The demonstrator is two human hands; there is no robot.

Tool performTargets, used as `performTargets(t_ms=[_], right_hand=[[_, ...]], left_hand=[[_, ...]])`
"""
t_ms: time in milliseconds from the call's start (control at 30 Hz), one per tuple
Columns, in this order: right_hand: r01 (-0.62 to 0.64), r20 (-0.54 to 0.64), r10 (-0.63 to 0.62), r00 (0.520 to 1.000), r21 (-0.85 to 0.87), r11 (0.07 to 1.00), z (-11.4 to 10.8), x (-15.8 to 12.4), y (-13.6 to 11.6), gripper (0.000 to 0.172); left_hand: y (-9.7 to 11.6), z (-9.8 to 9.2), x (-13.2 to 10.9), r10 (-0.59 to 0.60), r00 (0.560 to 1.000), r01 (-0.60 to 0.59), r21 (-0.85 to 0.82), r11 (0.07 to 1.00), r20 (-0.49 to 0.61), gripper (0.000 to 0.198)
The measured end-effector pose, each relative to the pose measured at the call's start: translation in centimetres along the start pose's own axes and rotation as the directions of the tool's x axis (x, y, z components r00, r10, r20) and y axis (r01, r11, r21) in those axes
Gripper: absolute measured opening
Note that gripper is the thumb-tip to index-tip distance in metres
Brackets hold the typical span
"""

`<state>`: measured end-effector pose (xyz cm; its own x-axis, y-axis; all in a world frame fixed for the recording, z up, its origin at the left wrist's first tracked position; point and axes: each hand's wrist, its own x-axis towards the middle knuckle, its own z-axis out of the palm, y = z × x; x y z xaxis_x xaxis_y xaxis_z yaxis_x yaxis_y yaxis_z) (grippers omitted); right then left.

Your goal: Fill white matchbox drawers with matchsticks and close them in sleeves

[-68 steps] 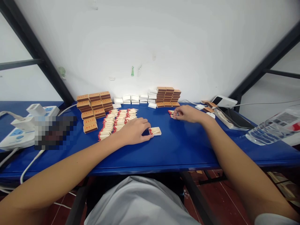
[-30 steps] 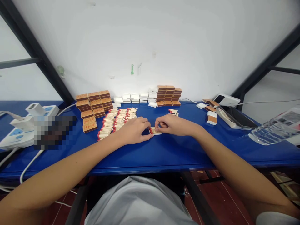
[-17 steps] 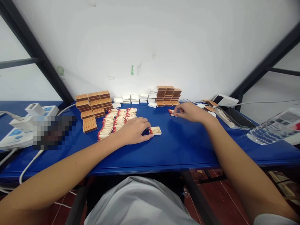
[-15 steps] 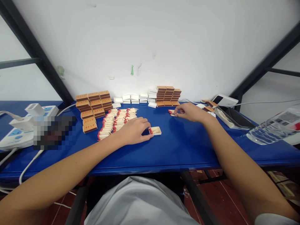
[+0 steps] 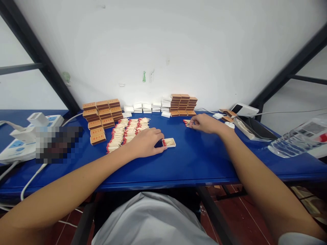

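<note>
A small white matchbox tray (image 5: 171, 143) with red-headed matches in it lies on the blue table. My left hand (image 5: 146, 142) rests at its left end, thumb and fingers curled around that end. Beneath and beyond this hand spread rows of loose matches (image 5: 127, 132). Farther to the right, my right hand (image 5: 201, 123) is low over the table with its fingertips pinched at a little group of matches (image 5: 186, 123), red heads pointing left. The fingers hide the other ends of those matches.
Stacked orange matchboxes (image 5: 102, 114) stand at the back left, more matchboxes (image 5: 182, 103) against the wall, beside white trays (image 5: 146, 107). A power strip (image 5: 15, 149) with cables is at left. On the right are a white device (image 5: 245, 109), a black pouch (image 5: 258, 131) and a plastic bottle (image 5: 293, 143).
My right hand has shifted very slightly at the small group of matches, and more of their red heads show. My left hand and the tray have stayed put.
</note>
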<state>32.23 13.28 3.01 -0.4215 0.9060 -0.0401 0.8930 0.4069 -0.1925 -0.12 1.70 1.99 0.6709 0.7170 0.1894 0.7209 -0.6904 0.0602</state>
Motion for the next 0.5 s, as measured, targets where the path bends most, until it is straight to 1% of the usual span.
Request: performTargets(t_ms=[100, 167, 267, 333, 433, 500], right_hand=[[0.021, 0.007, -0.022, 1.0, 0.071, 0.997, -0.3, -0.4, -0.7, 0.02], [0.081, -0.01, -0.081, 0.997, 0.146, 0.986, -0.5, -0.9, -1.8, 0.025], [0.186, -0.032, -0.184, 0.982, 0.255, 0.949, -0.8, -2.0, -4.4, 0.035], [0.235, -0.025, -0.239, 0.971, 0.31, 0.921, -0.8, -2.7, -6.5, 0.037], [0.299, 0.018, -0.325, 0.946, 0.347, 0.889, -0.2, -3.4, -9.1, 0.029], [0.325, 0.039, -0.358, 0.933, 0.339, 0.883, 0.3, -3.6, -10.2, 0.022]], left_hand=[[-0.1, 0.0, 0.0, 0.0, 1.0, 0.0, -0.005, 1.0, -0.004, 0.027], [-0.1, 0.1, 0.0, 0.004, 1.0, -0.004, -0.003, 1.0, -0.011, 0.027], [-0.2, 0.3, 0.0, 0.009, 1.0, -0.009, 0.001, 1.0, -0.025, 0.028], [-0.2, 0.4, 0.0, 0.01, 0.999, -0.01, -0.003, 1.0, -0.034, 0.028], [-0.1, 0.4, 0.0, 0.01, 0.999, -0.011, -0.008, 1.0, -0.046, 0.029], [-0.1, 0.4, 0.0, 0.012, 0.999, -0.012, -0.004, 1.0, -0.045, 0.03]])
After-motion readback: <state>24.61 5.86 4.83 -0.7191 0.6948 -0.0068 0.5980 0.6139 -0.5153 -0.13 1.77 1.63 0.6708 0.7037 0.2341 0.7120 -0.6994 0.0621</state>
